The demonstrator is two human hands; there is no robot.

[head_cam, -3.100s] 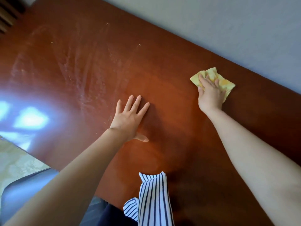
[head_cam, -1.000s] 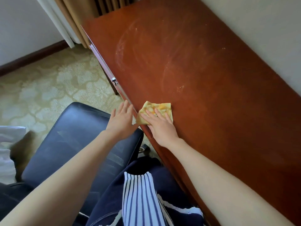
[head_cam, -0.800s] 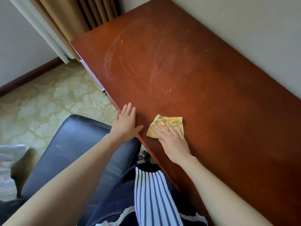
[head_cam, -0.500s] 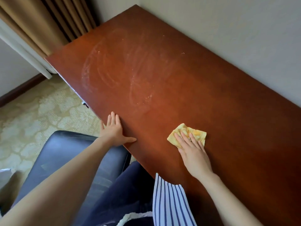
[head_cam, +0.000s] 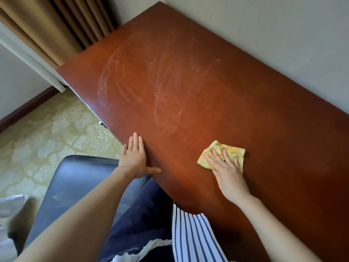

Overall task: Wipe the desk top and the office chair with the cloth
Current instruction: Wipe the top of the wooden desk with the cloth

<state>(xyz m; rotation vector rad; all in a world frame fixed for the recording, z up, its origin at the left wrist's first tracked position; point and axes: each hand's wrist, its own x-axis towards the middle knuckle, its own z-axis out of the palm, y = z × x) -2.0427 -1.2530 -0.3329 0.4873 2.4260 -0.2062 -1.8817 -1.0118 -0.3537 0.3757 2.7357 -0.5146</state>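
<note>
A folded yellow cloth [head_cam: 229,151] lies flat on the reddish-brown wooden desk top [head_cam: 217,91], toward its near side. My right hand [head_cam: 227,173] presses down on the cloth with straight, spread fingers. My left hand [head_cam: 135,157] rests flat on the desk's front edge, fingers straight, thumb out to the right. Pale swirling dust smears cover the far left half of the desk top. The black leather office chair [head_cam: 75,186] stands at the lower left, just under the desk's front edge.
A grey wall [head_cam: 273,35] runs along the desk's far side. Tan curtains [head_cam: 56,25] hang at the upper left corner. Patterned beige carpet [head_cam: 47,133] covers the floor at left. Something white [head_cam: 9,205] lies at the left edge.
My right hand has slid the cloth from the desk's front edge rightward and farther onto the top. My left hand stayed on the front edge. The view has swung to take in more desk.
</note>
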